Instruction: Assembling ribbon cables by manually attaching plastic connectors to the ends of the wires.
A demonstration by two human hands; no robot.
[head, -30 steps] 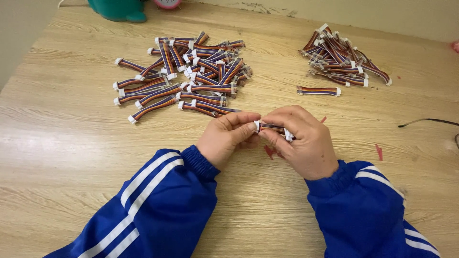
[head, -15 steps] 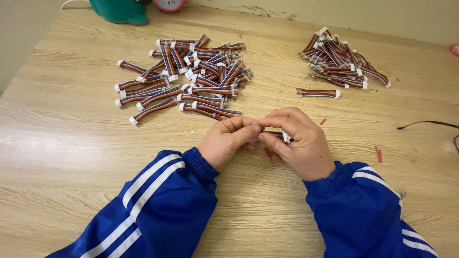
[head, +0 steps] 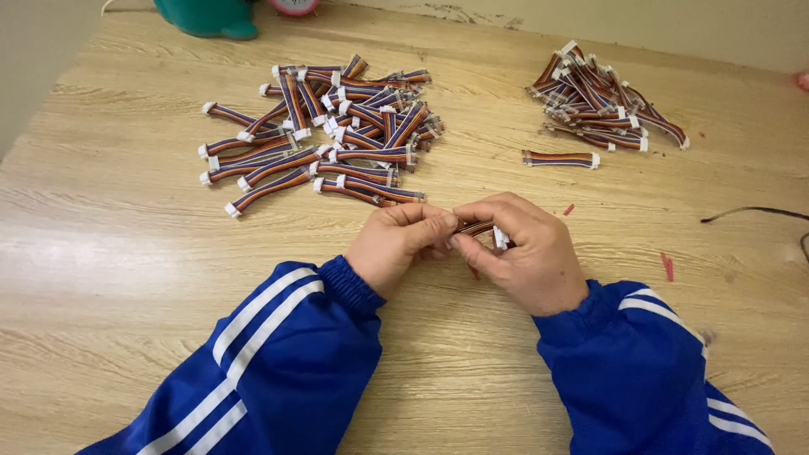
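Note:
My left hand (head: 398, 246) and my right hand (head: 522, 251) meet over the middle of the wooden table (head: 109, 236), both pinching one short multicoloured ribbon cable (head: 478, 227) with white connectors. Most of that cable is hidden between my fingers; a white connector end shows by my right fingers. Beyond my left hand lies a large loose pile of the same cables (head: 329, 135). A smaller pile (head: 602, 101) sits at the far right, with a single cable (head: 559, 158) lying just in front of it.
A teal object (head: 206, 17) and a pink round object (head: 293, 7) stand at the table's far edge. A black wire (head: 754, 212) runs in from the right edge. Small red scraps (head: 667, 266) lie near my right hand. Both arms wear blue sleeves with white stripes.
My hands stay together on the cable; my fingers have shifted slightly along it, covering the left connector that showed a second ago. The piles have not moved.

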